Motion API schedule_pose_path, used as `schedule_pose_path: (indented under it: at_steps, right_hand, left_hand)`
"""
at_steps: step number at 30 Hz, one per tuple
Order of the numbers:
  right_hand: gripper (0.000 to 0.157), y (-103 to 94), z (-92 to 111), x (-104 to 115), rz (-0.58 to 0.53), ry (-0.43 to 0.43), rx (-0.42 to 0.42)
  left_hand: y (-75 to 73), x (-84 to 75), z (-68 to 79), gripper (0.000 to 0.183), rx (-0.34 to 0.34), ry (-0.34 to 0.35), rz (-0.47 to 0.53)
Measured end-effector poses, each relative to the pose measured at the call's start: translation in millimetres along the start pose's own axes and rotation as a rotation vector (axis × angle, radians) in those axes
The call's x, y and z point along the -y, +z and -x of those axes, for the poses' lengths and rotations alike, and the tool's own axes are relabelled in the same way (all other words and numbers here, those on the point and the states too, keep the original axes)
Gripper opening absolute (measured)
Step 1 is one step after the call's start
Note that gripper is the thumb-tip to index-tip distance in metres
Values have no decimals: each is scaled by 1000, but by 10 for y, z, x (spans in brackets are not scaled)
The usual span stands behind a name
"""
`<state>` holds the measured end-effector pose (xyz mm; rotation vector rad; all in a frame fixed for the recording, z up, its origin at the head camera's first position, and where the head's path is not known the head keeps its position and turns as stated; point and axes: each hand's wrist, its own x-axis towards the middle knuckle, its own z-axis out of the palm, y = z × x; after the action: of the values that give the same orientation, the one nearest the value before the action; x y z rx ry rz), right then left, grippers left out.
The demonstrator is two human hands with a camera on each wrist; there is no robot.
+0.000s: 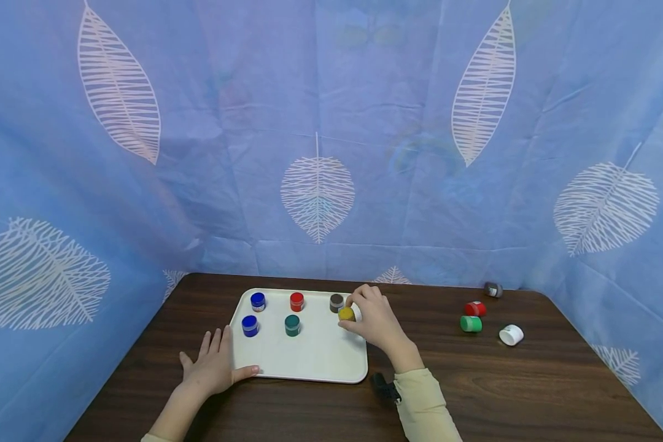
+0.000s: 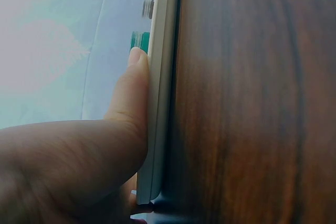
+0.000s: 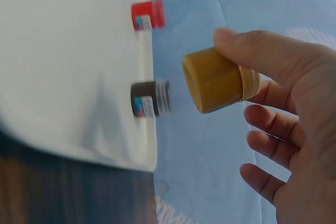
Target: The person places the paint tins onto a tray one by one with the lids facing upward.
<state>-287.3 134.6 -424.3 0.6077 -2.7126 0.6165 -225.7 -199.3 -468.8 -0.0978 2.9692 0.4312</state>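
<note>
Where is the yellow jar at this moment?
In the head view, the right hand holds the yellow jar over the tray, toward its right end, near the dark jar.

The right hand (image 1: 372, 316) hides part of the yellow jar (image 3: 212, 80); the label (image 3: 144, 107) on the brown jar (image 3: 149, 93) seems too blurred to read.

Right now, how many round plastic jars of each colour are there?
Blue round plastic jars: 2
Red round plastic jars: 2
Green round plastic jars: 2
Dark round plastic jars: 2
White round plastic jar: 1
Yellow round plastic jar: 1
Total: 10
</note>
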Motion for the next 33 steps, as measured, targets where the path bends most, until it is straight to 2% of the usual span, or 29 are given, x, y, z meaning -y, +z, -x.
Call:
schedule_pose_path:
  at_steps: [5, 13, 24, 33]
  right_hand:
    - [29, 80, -5, 85, 3, -8, 52]
    - [29, 159, 2, 106, 44, 3, 82]
    - [28, 283, 8, 50, 2, 37, 128]
    - [28, 315, -3, 16, -41, 88, 132]
  left_hand:
    - [2, 8, 1, 132, -4, 3, 1]
    - [-16, -11, 4, 131, 5, 5, 6]
    - [-13, -16, 17, 130, -2, 6, -2]
    - [-25, -26, 31, 130, 0, 4, 2]
